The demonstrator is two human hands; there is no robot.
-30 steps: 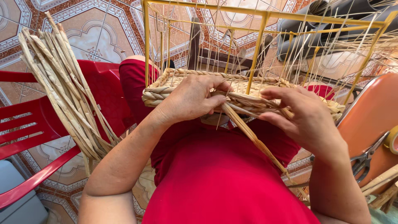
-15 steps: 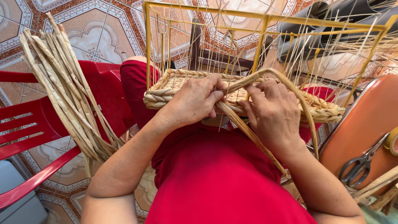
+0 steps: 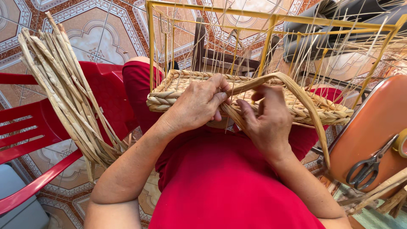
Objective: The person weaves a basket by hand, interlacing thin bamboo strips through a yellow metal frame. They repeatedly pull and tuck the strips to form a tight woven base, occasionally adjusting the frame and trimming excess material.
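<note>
Tiled floor below — both hands' fingers pinch straw strand.

The woven basket base sits on the person's lap, inside the wire frame. Both hands meet at its near edge, left hand beside right hand. A straw bundle leans on the chair at left; scissors lie at right.

Lap in red cloth holds woven basket base. Red plastic chair carries straw bundle. Orange seat has scissors on top.
</note>
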